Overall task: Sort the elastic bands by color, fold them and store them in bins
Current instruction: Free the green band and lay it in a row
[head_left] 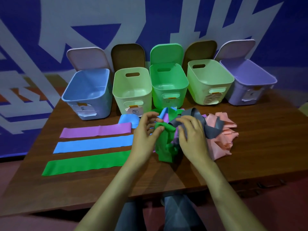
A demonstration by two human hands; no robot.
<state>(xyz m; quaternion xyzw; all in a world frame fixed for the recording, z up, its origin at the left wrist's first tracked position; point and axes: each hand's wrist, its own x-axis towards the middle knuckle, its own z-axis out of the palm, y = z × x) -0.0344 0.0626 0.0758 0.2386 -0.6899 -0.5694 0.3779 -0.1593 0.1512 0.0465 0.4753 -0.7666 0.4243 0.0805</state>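
Brown wooden worktop (250,155): tangled heap of elastic bands (221,132) sits mid-worktop, just before the bins. My left hand (146,132) pinches the crumpled green band (164,147); right hand (193,137) curls on the grey band (213,129). I'd pin grey and draw green out slowly. Count: five open plastic bins (166,97); three laid flat: green strip (86,164), blue strip (93,145), purple strip (96,131).

Counter (250,155): carries everything; the wall (50,30) stands behind it at 12 o'clock.
Bins: five in one row along the counter's 12 o'clock edge, from the leftmost bin (86,97) at 10 o'clock, past the middle bin (166,95), to the rightmost bin (250,92) at 2 o'clock.
Lids (128,55): upright behind the bins, against the wall.
Heap of bands (221,135): mid-counter, before the middle bin.
Flat bands: three side by side at the heap's 9 o'clock; nearest band (86,162), middle band (93,144) behind it, farthest band (96,130) before the leftmost bin.
Hands: left hand (145,135) on the heap's 9 o'clock side, right hand (193,135) on its middle.
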